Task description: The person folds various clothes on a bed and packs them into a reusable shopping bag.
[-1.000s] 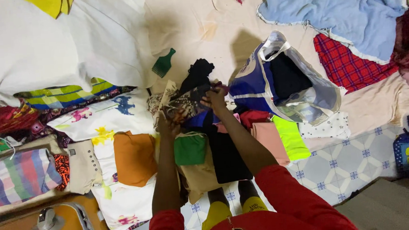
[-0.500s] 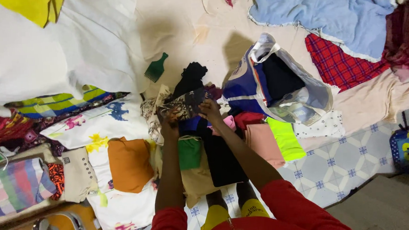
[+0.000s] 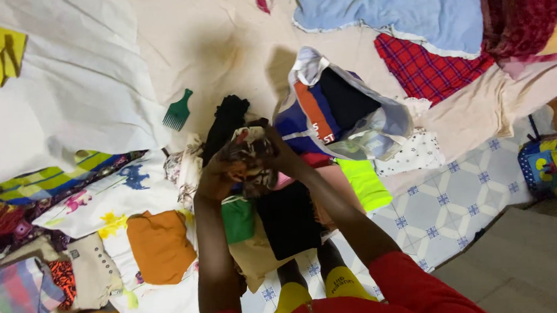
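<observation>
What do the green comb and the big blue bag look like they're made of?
Green comb: probably hard plastic, going by its even colour and stiff straight teeth. Blue bag: likely glossy plastic-coated or woven sheet; it shines, creases sharply and holds itself open.

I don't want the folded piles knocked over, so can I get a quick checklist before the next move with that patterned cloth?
1. Both hands on patterned cloth: ok; left hand, right hand.
2. Cloth lifted off the piles: cannot tell.
3. Green fold and black fold lie flat below: ok.
4. Bag mouth open: ok.
5. Comb apart from the hands: ok.
</observation>
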